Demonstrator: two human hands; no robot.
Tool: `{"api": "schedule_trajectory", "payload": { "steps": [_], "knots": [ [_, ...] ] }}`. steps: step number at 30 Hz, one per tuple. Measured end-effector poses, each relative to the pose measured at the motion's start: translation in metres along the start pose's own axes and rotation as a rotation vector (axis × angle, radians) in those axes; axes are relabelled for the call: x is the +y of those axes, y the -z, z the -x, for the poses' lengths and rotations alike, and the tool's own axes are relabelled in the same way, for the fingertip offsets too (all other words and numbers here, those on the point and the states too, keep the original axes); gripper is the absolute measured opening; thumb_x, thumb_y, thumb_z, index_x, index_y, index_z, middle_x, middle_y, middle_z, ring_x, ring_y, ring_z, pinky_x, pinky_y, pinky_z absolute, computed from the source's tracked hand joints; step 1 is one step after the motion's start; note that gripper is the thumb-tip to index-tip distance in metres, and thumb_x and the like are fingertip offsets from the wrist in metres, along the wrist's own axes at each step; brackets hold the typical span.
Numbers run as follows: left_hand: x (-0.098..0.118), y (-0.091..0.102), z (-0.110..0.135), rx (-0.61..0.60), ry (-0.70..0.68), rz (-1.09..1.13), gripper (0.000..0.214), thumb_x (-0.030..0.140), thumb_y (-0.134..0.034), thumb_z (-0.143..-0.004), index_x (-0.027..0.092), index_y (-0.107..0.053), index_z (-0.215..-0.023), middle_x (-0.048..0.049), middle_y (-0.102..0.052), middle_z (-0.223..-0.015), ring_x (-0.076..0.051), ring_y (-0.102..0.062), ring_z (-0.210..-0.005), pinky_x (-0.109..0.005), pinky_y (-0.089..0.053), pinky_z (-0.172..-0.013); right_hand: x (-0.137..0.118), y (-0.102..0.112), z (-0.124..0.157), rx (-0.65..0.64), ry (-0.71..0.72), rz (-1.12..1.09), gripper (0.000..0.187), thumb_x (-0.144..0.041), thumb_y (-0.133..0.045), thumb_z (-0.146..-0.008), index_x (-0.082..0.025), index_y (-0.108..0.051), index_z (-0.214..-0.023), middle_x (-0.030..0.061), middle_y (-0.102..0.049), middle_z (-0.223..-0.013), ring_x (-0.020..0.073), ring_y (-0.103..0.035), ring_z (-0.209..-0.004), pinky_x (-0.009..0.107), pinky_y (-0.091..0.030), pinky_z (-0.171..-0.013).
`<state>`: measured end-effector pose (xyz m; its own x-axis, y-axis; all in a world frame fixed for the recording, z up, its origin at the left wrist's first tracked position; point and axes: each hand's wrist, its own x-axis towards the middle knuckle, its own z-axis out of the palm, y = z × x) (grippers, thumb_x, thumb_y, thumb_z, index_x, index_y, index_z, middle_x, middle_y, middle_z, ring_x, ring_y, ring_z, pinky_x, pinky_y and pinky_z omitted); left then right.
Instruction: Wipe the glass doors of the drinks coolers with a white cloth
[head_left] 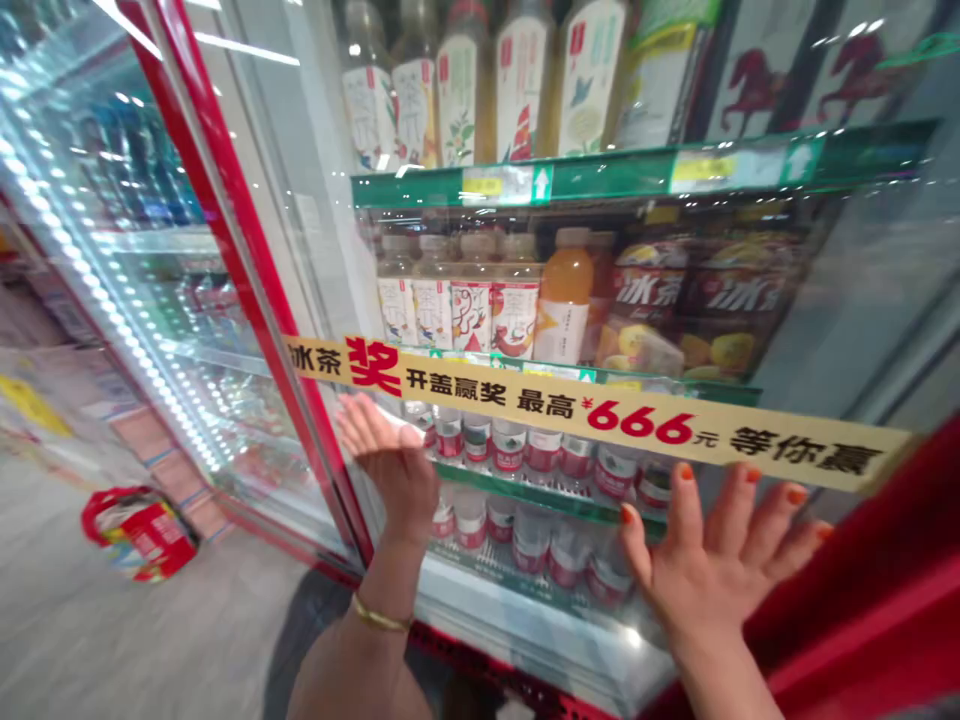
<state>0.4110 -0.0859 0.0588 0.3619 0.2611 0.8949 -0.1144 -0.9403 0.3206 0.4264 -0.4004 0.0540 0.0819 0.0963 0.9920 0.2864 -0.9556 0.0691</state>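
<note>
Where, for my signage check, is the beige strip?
In the head view, the beige strip slants across the cooler's glass, the left hand below its left end, the right hand mostly below its right half.

A big, clear glass door [322,230] is seen, smooth and shiny. Across it, a long, dull yellow, paper-like strip [583,408] is stuck. Behind it, glossy green plastic-looking shelf edging [592,172] is shown.

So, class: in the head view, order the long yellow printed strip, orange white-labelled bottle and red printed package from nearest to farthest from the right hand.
1. Long yellow printed strip: directly above the right hand.
2. Orange white-labelled bottle: higher, to the left.
3. Red printed package: far left, on the grey floor.
</note>
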Motion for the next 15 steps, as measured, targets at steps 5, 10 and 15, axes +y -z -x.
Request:
{"api": "schedule_trajectory", "payload": {
  "steps": [5, 10, 15],
  "knots": [
    [0.040, -0.016, 0.046, 0.031, -0.208, -0.017, 0.078, 0.036, -0.063, -0.103, 0.023, -0.035, -0.175, -0.0159, -0.031, -0.183, -0.037, -0.012, -0.175, -0.067, -0.005, -0.143, 0.003, 0.001, 0.001, -0.014, 0.005, -0.032, 0.085, -0.068, -0.052, -0.104, -0.030, -0.031, -0.177, 0.0101, -0.018, -0.187, 0.0506, -0.018, -0.171, 0.087, -0.020, -0.129],
    [0.003, -0.012, 0.063, 0.148, 0.011, -0.053, 0.093, 0.021, -0.054, -0.104, 0.024, -0.001, -0.180, -0.0188, -0.010, -0.186, -0.029, 0.001, -0.175, -0.064, -0.009, -0.143, 0.000, 0.000, 0.001, -0.007, -0.026, -0.031, 0.084, -0.066, -0.051, -0.103, -0.032, -0.029, -0.177, 0.0087, -0.018, -0.187, 0.0548, -0.021, -0.169, 0.090, -0.020, -0.127],
    [0.018, -0.007, 0.026, 0.098, 0.131, -0.026, 0.090, 0.028, -0.048, -0.108, 0.019, 0.007, -0.179, -0.0221, 0.004, -0.186, -0.034, 0.012, -0.174, -0.073, -0.007, -0.140, 0.000, 0.003, -0.001, -0.018, -0.036, -0.026, 0.082, -0.064, -0.050, -0.103, -0.033, -0.030, -0.177, 0.0083, -0.018, -0.188, 0.0577, -0.022, -0.168, 0.093, -0.021, -0.124]
  ]
}}
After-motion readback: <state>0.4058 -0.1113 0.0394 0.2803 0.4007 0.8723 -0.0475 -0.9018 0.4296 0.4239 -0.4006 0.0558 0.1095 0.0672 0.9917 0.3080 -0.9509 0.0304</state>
